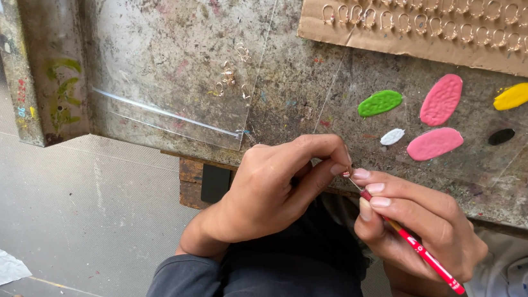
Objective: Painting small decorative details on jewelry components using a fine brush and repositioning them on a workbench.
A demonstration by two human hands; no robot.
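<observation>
Red paintbrush (422, 251) pinched in right hand (417, 231), left hand (276, 188) grip pinching small ring (346, 172) at brush tip

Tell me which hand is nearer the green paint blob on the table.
Right. The right hand, holding a red brush, sits below and slightly right of the green paint blob. The left hand is below it and farther off to the left.

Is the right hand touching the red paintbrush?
Touching. The head view shows the right hand with its fingers wrapped around the red paintbrush, handle sticking out below the palm.
</observation>
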